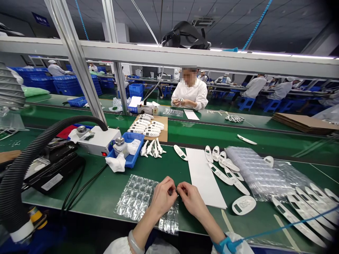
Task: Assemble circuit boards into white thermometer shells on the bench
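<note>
My left hand [163,196] and my right hand [192,198] meet fingertip to fingertip above the bench, both closed in a pinch. Whatever they hold is too small and too hidden to name. Beneath my left wrist lies a clear plastic sheet with square pockets [137,192]. To the right of my right hand is a blank white sheet [203,176]. Long white plastic housings [221,173] with window cut-outs rest beside it, and a single oval white housing [244,205] is nearer to me. A blue strap [225,244] circles my right wrist.
A blue tray [134,160] holds a metal-topped bottle [121,146]. White devices [148,125] lie on cardboard behind it. Left stand a white box [99,141] and a black hose [39,144]. Stacked clear trays [246,169] sit right. A co-worker [189,93] faces me across the bench.
</note>
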The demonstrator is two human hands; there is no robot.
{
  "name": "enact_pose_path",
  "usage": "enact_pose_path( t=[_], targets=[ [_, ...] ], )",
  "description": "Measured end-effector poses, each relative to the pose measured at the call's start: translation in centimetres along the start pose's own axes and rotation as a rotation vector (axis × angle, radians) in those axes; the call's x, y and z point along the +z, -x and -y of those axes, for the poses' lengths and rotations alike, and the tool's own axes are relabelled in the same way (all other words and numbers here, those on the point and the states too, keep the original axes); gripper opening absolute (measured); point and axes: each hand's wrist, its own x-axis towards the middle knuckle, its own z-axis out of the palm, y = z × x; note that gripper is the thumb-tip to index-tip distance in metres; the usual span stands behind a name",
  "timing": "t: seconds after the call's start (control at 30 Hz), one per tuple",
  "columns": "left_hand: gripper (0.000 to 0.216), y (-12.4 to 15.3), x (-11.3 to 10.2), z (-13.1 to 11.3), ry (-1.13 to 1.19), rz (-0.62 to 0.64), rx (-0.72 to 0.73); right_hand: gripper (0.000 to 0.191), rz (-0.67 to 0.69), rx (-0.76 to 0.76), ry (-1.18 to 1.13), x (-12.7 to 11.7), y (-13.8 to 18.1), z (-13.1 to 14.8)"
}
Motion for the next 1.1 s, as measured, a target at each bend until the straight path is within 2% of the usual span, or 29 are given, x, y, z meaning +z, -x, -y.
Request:
enact_pose_path(
  t=[0.13,0.3,0.4,0.47,0.77,1.1],
  targets=[
    [0.021,0.0,-0.2,-0.2,0.014,-0.042,-0.004,0.020,-0.055,-0.029,0.091,-0.3,0.1,-0.5],
    [0.018,0.1,-0.3,-0.2,0.021,-0.039,0.004,0.015,-0.035,-0.042,0.001,-0.6,0.2,0.0],
    [0.017,0.2,-0.2,-0.1,0.011,-0.032,0.003,0.010,-0.023,-0.084,0.037,-0.3,0.1,0.6],
    [0.017,0.2,-0.2,-0.1,0.003,-0.028,0.002,0.015,-0.044,-0.104,0.062,0.1,0.0,0.6],
    [0.019,0.4,-0.1,-0.1,-0.019,-0.026,-0.005,0.016,-0.045,0.046,-0.166,1.5,-0.3,-0.2],
    [0.018,0.4,-0.1,0.4,0.069,-0.063,-0.066,0.012,-0.021,0.117,-0.300,1.3,-0.2,-0.7]
  ],
)
